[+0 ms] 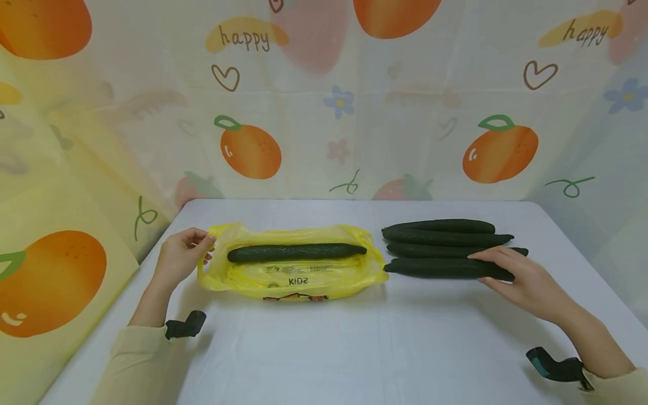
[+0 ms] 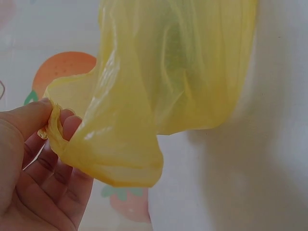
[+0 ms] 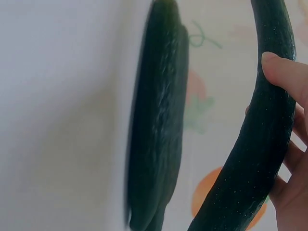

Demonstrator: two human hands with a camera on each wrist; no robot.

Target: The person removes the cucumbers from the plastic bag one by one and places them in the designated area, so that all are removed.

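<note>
A yellow plastic bag lies on the left half of the table, with one dark green cucumber lying lengthwise in its opening. My left hand pinches the bag's left edge between thumb and fingers; the left wrist view shows the gathered yellow film there. On the right, my right hand grips the right end of the nearest cucumber. In the right wrist view this gripped cucumber is held apart from the others, the thumb lying along its side.
Several more cucumbers lie side by side just behind the held one. A white cloth covers the table. Behind it hangs a fruit-printed curtain, which also runs down the left side.
</note>
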